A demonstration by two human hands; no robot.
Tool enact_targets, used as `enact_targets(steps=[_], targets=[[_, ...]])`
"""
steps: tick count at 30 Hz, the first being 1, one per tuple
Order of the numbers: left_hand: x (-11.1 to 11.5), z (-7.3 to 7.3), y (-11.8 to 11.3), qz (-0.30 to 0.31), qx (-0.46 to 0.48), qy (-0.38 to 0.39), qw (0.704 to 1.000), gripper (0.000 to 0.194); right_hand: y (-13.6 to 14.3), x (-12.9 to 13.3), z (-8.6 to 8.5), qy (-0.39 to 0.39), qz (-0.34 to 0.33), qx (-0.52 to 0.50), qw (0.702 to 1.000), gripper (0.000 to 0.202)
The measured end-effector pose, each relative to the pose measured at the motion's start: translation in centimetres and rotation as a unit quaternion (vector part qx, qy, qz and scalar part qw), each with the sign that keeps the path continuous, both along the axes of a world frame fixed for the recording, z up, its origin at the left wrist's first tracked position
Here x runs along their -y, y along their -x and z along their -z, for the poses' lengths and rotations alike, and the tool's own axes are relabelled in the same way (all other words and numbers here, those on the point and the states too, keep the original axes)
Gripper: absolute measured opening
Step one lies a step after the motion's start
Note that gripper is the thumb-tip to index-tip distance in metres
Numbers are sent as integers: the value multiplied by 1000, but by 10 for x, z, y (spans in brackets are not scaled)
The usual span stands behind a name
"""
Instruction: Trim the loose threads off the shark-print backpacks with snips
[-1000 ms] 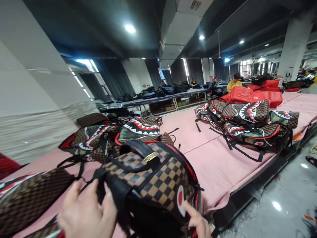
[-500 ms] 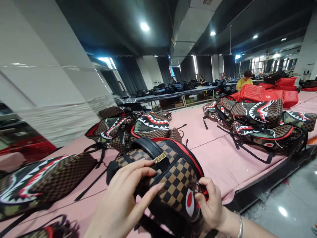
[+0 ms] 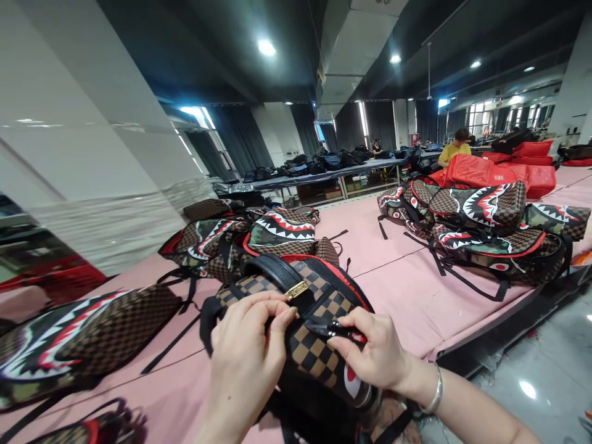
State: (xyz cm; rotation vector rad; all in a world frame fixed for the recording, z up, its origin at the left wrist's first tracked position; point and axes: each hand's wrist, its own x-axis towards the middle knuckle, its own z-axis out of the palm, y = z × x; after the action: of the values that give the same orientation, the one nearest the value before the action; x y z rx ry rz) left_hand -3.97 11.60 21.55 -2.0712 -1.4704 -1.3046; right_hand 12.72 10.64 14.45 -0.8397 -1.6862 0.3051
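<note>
A brown-and-black checkered backpack [image 3: 319, 361] stands in front of me, with a black top handle [image 3: 272, 271] and a gold metal buckle [image 3: 296, 290]. My left hand [image 3: 252, 351] is closed in a pinch just below the buckle; whatever lies between its fingertips is too small to make out. My right hand [image 3: 370, 345] grips small black thread snips [image 3: 326, 328], whose blades point left over the checkered top, close to my left fingertips.
More shark-print backpacks lie on the pink table [image 3: 388, 271]: one at the left [image 3: 78, 333], a pile behind [image 3: 277, 231], another pile at the right [image 3: 490, 228] beside red bags [image 3: 499, 176]. A person in yellow [image 3: 456, 148] is beyond them.
My right hand has moved left and up from the backpack's right side, bringing the snips over its top. The fingers of my left hand have closed into a pinch near the buckle.
</note>
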Motion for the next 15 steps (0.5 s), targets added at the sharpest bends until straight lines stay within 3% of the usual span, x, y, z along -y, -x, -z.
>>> enact_targets(steps=[7,12,15], targets=[[1,1,2,15,-18,-22,999,25,5,-1,-7,-47,22,62,997,20],[1,3,2,33,-41,-40,998,19,3,-7,-9,-44,-11,23,999,21],[-1,5,1,63,-7,-65,996,16,2,-10,-11,12,-53,-56,997,19]])
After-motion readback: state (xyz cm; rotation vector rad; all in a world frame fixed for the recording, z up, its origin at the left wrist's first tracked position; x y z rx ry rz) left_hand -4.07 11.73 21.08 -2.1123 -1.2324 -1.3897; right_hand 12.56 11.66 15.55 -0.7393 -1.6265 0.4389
